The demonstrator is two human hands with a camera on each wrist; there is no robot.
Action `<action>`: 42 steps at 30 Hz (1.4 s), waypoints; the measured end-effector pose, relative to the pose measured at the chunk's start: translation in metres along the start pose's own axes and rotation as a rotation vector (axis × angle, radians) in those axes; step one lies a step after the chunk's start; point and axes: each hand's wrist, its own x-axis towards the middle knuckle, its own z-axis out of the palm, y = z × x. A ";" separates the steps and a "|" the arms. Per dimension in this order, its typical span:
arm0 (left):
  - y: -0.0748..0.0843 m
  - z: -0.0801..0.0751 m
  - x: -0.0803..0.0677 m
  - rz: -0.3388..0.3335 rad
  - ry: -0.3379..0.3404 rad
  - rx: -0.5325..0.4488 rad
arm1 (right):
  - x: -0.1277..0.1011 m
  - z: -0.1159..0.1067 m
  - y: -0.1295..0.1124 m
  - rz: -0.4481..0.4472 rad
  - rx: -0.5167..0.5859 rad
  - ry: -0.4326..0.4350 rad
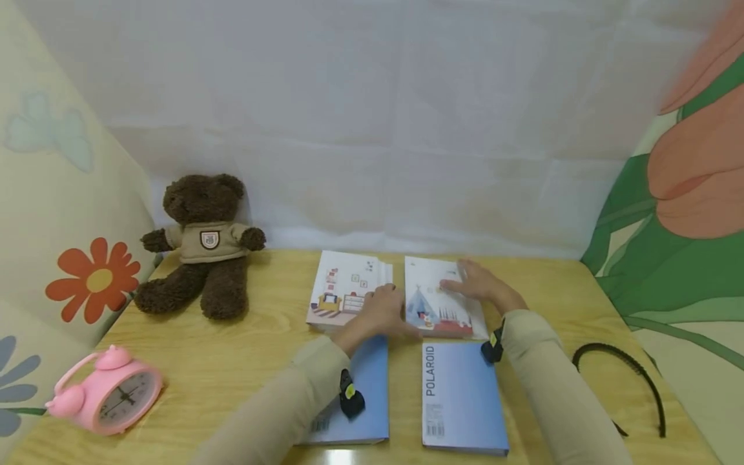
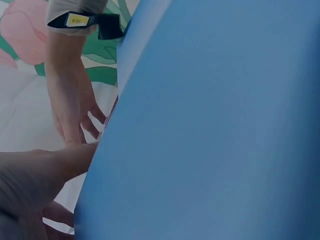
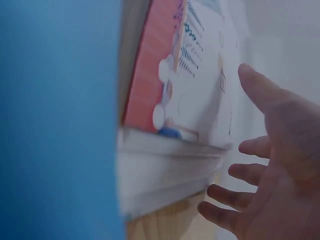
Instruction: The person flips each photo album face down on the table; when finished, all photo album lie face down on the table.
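Two white illustrated books lie near the back of the table. My left hand (image 1: 383, 313) is over the right edge of the left white book (image 1: 343, 281), its thumb stretched towards the other one. That right white book (image 1: 430, 303) has a blue tent on its cover and sits on white layers visible in the right wrist view. Along its right side is my right hand (image 1: 479, 284), thumb over the cover; in the right wrist view its fingers are spread and hold nothing. Nearer me lie two blue albums, the left album (image 1: 372, 387) partly under my forearm and the right POLAROID album (image 1: 465, 394).
A brown teddy bear (image 1: 209, 239) in a beige top sits at the back left. The pink alarm clock (image 1: 113, 391) stands at the front left. On the right lies a black headband (image 1: 645, 374). White cloth (image 1: 383, 129) hangs behind the table (image 1: 267, 361).
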 end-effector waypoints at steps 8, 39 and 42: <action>0.003 0.008 -0.001 0.013 0.007 0.033 | 0.001 0.005 -0.001 0.072 -0.005 -0.023; 0.058 -0.045 -0.019 0.240 0.102 -0.184 | -0.018 -0.012 -0.041 -0.038 0.516 -0.051; 0.058 -0.039 -0.016 0.213 0.116 -0.248 | -0.021 -0.013 -0.036 -0.040 0.514 -0.056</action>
